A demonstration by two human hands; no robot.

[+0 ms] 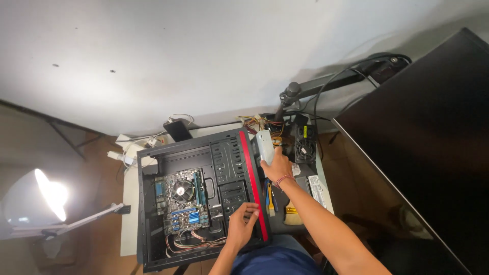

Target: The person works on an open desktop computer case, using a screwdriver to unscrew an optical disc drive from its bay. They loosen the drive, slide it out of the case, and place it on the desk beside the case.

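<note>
left hand (242,224): fingers spread, resting on drive bays near the red strip (253,186) of the open case (147,203) | right hand (277,168): fingers wrapped round a grey drive (265,145), held just right of the strip | motherboard (182,201) inside case | white-labelled box (317,189) flat on desk, right of hand

Drive (265,146): grey metal box, held in right hand (278,168), tilted up, just off the case's red front edge, above the counter's far right part. Case (201,198): black, open side up, lying flat on the counter; left hand (241,225) rests on its drive bays at the near edge.
</note>
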